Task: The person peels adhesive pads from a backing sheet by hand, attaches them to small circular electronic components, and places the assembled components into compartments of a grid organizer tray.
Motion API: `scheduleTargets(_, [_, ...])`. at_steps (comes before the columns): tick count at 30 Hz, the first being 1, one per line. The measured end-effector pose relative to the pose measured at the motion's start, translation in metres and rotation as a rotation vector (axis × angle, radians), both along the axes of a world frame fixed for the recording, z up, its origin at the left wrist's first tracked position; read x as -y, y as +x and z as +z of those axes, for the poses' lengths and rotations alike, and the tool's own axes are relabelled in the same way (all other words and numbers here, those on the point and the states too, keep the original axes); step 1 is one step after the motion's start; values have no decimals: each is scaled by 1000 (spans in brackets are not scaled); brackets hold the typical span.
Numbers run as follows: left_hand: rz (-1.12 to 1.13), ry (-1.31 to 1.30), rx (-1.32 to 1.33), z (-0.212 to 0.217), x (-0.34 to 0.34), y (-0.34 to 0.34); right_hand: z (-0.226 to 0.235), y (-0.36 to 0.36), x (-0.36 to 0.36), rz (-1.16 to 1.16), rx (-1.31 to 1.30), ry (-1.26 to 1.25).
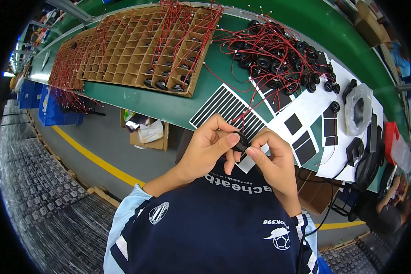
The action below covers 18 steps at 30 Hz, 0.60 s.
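Note:
Close to my body, just off the table's near edge, a small round black speaker-like part (pixel 240 142) with thin red wires is held between both hands. My left hand (pixel 210 148) is closed on it, thumb pressed against its face. The thumb and bent forefinger of my right hand (pixel 273 155) pinch at its right edge; whether they hold something thin there is hidden. Right behind the hands lies a white sheet with black strips (pixel 227 107), and the red wires trail over it.
A pile of similar black parts with red wires (pixel 278 64) covers the back middle of the green table (pixel 137 98). Divided cardboard boxes (pixel 123 55) stand at left. White sheets with black patches (pixel 293 123), a plastic-wrapped roll (pixel 358 109) and a red bin (pixel 390 139) are at right.

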<state>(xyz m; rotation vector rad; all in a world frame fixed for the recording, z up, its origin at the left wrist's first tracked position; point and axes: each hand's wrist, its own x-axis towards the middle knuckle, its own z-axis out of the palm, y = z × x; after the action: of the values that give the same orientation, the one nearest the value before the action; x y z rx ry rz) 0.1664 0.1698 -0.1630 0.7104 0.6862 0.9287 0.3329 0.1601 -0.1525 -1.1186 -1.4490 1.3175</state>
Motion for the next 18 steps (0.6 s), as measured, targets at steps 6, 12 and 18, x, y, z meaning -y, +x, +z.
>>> scheduleTargets(6, [-27,38,-81,3,0,0,0,3,2,-1,78,0])
scheduleTargets(12, [-94,44,-66,4,-2,-3,-2,3,3,6,136,32])
scheduleTargets(18, [-48,-3,-32,-4,-3,2,-3,5,4,9,-19,-33])
